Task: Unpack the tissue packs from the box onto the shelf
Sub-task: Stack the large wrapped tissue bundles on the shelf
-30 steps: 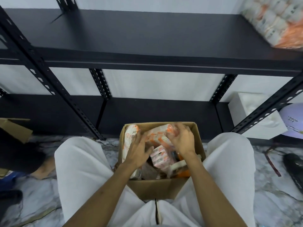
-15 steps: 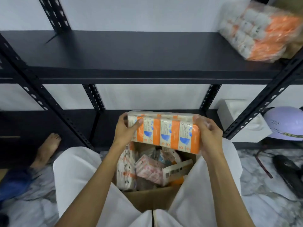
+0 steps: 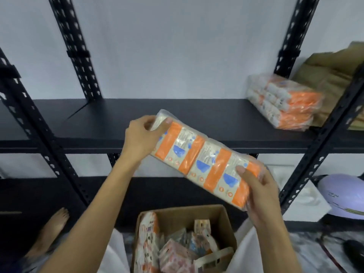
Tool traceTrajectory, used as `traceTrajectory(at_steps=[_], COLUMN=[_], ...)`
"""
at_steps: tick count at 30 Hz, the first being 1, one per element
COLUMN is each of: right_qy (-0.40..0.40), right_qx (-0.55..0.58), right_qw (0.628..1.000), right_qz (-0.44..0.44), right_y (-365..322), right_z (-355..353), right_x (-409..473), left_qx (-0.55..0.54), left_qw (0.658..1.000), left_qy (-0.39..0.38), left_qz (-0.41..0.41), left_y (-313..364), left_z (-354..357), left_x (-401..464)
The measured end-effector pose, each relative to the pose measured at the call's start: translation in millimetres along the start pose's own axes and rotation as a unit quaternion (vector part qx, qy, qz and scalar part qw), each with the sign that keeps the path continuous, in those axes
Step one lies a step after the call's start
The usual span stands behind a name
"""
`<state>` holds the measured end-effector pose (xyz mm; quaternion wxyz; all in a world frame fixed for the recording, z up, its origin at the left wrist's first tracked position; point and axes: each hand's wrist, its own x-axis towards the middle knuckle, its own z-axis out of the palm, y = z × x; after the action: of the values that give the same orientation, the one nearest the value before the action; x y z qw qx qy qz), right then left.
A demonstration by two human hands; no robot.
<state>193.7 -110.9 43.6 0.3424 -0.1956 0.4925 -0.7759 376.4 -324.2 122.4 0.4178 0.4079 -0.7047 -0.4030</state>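
On my feed I saw a black metal shelving unit with perforated angle-iron uprights standing against a plain pale wall, its matte black shelf board (image 3: 122,123) running the width of the view. Below lay a lower black board and a grey marbled floor, with a bare foot (image 3: 57,223) at the unit's lower left.

Both hands held one long tissue pack in glossy clear film, banded orange and white with blue marks (image 3: 201,164), tilted down to the right in the air in front of the shelf board's front edge and above the open brown cardboard box (image 3: 226,219). The left hand (image 3: 141,138) gripped the pack's upper left end, thumb on top and fingers curled beneath. The right hand (image 3: 260,194) gripped the lower right end, thumb pressed on the printed face, fingers wrapped behind the crinkled film.

The box held more small printed packs (image 3: 177,253), jumbled, some on edge. At the shelf board's right end sat a stack of film-wrapped orange-and-white tissue packs (image 3: 283,101), touching a crumpled olive-brown bundle (image 3: 331,79) behind it; I could not tell its material. At the right edge, beside an upright, a smooth rounded lilac helmet-like shell (image 3: 342,196) rested beside a white boxy object (image 3: 295,196).
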Motion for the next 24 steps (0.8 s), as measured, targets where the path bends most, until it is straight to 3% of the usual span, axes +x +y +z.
traceTrajectory(at_steps=[4,7,10,12,16,18,20,22,24], right_qy=[0.052,0.088,0.137,0.151,0.1,0.059,0.012,-0.036,-0.097], right_qx=[0.105,0.116,0.043,-0.077,-0.39,-0.448,-0.422,-0.324,-0.256], right_qw=[0.993,0.989,0.989,0.985,0.912,0.89,0.906,0.945,0.961], right_qz=[-0.018,-0.031,-0.031,-0.041,-0.071,-0.05,-0.029,0.006,0.034], right_y=[-15,-21,-19,-16,-11,-17,-27,-38,-42], right_z=[34,64,88,96,91,85,77,76,84], right_x=[33,62,89,104,126,133,145,152,158], left_qx=[0.008,0.022,0.016,-0.023,-0.112,-0.146,-0.177,-0.211,-0.251], left_qw=[0.999,0.999,0.998,0.996,0.981,0.976,0.971,0.96,0.943], left_qy=[0.026,0.029,-0.035,-0.067,-0.135,-0.135,-0.12,-0.13,-0.148], left_qz=[0.043,-0.013,-0.059,-0.059,-0.084,-0.092,-0.109,-0.129,-0.159], left_y=[34,23,5,-3,-9,-10,-9,-7,-2], left_z=[6,24,51,66,80,80,79,85,97], left_x=[57,93,102,99,95,98,101,100,97])
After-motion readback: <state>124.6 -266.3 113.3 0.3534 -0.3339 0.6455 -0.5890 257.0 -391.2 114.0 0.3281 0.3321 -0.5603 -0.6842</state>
